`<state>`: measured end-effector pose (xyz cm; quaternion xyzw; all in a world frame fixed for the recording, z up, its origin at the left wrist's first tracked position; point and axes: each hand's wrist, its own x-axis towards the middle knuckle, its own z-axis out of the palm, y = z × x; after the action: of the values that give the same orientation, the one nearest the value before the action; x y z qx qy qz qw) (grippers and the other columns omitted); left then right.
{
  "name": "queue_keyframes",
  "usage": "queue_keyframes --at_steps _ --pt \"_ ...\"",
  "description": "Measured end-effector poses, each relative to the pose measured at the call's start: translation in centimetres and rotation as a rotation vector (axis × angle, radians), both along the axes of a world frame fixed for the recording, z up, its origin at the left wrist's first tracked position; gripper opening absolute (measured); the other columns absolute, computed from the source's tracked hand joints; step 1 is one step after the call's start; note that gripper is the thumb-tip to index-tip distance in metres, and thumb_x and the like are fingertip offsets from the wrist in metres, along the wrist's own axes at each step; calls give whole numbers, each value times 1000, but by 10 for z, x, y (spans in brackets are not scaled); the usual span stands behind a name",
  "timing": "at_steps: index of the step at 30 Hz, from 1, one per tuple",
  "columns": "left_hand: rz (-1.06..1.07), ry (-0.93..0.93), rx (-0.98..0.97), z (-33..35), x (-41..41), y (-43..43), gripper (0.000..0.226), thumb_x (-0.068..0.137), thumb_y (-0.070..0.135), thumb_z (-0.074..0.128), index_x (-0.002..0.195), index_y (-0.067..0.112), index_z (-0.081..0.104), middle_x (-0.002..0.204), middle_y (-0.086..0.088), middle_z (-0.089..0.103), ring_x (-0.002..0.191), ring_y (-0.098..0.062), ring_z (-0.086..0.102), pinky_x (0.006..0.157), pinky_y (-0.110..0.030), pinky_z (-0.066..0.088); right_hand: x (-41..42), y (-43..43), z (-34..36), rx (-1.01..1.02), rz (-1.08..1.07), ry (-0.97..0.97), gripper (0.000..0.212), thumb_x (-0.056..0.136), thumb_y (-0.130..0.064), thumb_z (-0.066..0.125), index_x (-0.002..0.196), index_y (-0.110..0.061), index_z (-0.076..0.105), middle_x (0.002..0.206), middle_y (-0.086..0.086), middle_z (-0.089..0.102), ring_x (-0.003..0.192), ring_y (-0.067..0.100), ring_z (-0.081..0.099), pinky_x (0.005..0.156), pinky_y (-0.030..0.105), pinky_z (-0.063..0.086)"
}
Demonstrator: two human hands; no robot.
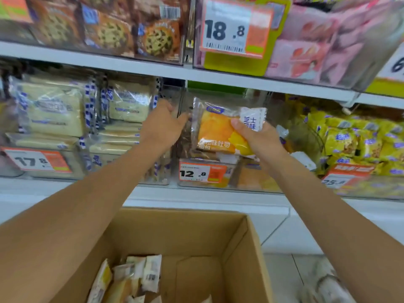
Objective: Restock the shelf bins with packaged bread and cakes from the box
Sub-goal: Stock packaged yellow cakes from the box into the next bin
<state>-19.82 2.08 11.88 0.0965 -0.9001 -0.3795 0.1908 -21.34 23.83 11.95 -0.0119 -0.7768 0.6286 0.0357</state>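
My right hand grips an orange-and-white packaged toast by its right end and holds it upright in front of the clear shelf bin tagged 12.8. My left hand reaches into the left side of that same bin, with its fingers curled over the bin's clear side wall; its fingertips are hidden. Below, the open cardboard box holds several more wrapped bread packs at its bottom left.
A bin of pale sliced-bread packs tagged 17.8 stands to the left. Yellow snack packs fill the bin to the right. The shelf above carries cookie packs and pink packs. White floor tiles lie under the shelf.
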Motion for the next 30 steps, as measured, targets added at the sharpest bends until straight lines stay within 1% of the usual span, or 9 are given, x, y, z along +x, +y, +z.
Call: queue_keyframes --at_steps 3,5,8,11,15,18,21,25,30 --pt "-107 -115 152 -8 -36 -14 47 88 47 65 122 17 51 119 2 55 106 -20 56 89 -32 44 -57 -12 1 43 -30 30 92 57 -65 80 131 -15 56 125 3 64 108 21 64 96 39 52" --pt "-143 -95 243 -15 -51 -22 32 86 42 67 108 22 55 125 3 56 109 -17 54 86 -30 39 -94 -21 1 61 -34 45 94 63 -60 80 133 -5 51 131 1 58 116 19 58 98 25 48" --pt "-179 -59 368 -24 -59 -28 25 86 36 69 100 20 58 119 5 60 108 -14 55 79 -26 37 -139 -44 6 87 -11 198 63 81 -36 77 131 -10 49 119 -7 52 103 3 48 65 -3 37" --pt "-197 -24 404 -29 -61 -29 27 85 39 69 103 21 59 94 10 61 87 -7 56 66 -25 36 -176 -65 -4 182 -10 273 65 77 -45 78 128 -13 54 122 -1 62 101 7 60 74 12 43" --pt "-215 -46 430 -31 -60 -30 25 83 43 70 99 27 59 89 10 60 84 -7 56 65 -28 35 -199 -76 -22 205 -120 317 79 76 -55 75 132 -9 45 125 4 58 113 22 58 87 29 47" --pt "-205 -47 437 -30 -59 -30 26 82 45 70 98 28 59 93 10 62 90 -11 59 71 -30 39 -197 -72 -17 485 -208 268 110 77 -67 64 154 -10 9 159 14 22 146 28 24 116 37 25" --pt "-198 -55 434 -28 -56 -29 25 83 45 68 99 29 59 98 15 60 95 -5 57 72 -28 39 -180 -62 -12 824 -270 402 109 79 -72 56 155 -15 3 162 14 8 149 32 8 119 43 12" --pt "-190 -61 422 -25 -53 -27 24 84 45 68 99 28 59 105 13 61 98 -7 57 74 -28 40 -171 -61 -16 1258 134 669 100 79 -73 53 154 -36 -2 163 8 -9 150 27 -11 120 46 -8" --pt "-178 -66 415 -25 -52 -27 26 82 47 69 99 31 58 123 4 62 111 -17 58 90 -34 44 -190 -74 -22 1325 109 678 94 84 -69 50 155 -34 -1 163 14 -4 149 34 -8 119 51 -8"
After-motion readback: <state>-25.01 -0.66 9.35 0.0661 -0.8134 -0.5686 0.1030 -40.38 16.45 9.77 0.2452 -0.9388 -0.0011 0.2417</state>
